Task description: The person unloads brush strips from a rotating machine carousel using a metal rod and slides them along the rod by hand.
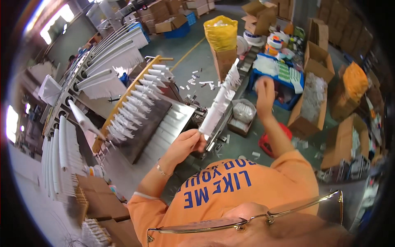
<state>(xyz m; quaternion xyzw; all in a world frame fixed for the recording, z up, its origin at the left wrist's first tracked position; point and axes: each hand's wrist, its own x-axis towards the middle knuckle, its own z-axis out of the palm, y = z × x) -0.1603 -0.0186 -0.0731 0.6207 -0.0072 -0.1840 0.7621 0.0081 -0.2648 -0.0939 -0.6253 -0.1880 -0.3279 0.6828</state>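
My left hand (190, 140) pinches the near end of a long white strip with a ragged, fringed edge (220, 103). The strip slants away from me along a metal rail, its far tip near the yellow sack. My right hand (265, 87) is raised over the near-left side of a blue crate (299, 91), its fingers curled together. Whatever they hold, if anything, is too small or hidden to make out. White and green packs (284, 71) lie in the crate. Just below my right hand, a small carton holds a clear plastic bag (243, 112).
At left, a yellow-edged rack (108, 128) carries rows of white fringed pieces beside a metal table (175, 117). Beyond it stands a machine with white arms (103, 84). A yellow sack (221, 33), open cartons (312, 99) and a red stool-like object (275, 140) surround me; scraps litter the floor.
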